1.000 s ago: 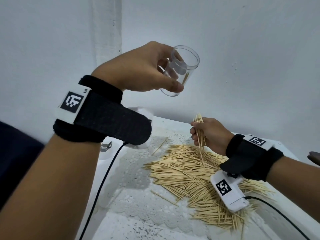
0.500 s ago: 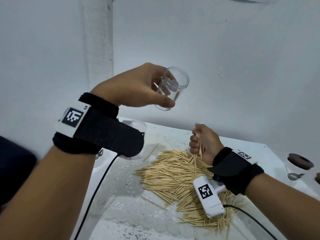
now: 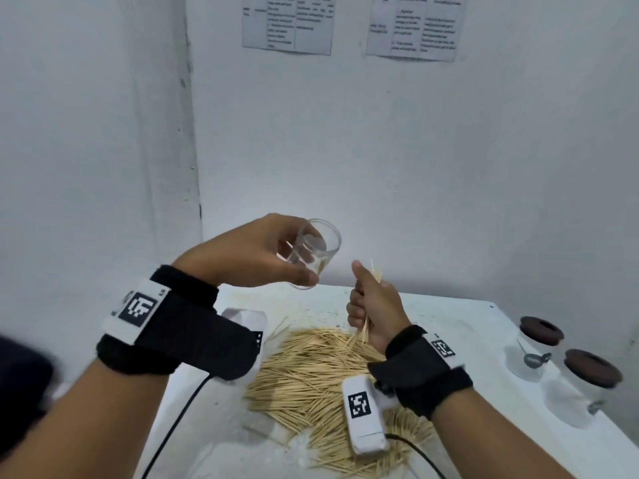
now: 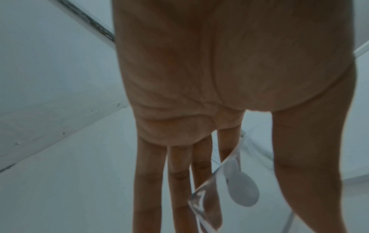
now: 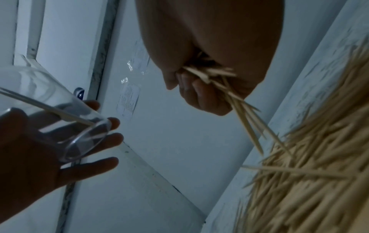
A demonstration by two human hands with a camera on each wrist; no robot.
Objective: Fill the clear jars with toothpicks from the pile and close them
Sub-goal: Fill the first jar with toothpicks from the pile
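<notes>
Fingers fisting toothpicks, one toothpick inside jar; head view hides it

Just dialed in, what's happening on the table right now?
A person is loading toothpicks into a clear jar. The left hand holds the open jar tilted in the air; one toothpick is visible inside. The right hand grips a bundle of toothpicks just above the pile. Two jars with brown lids stand at the table's right.
</notes>
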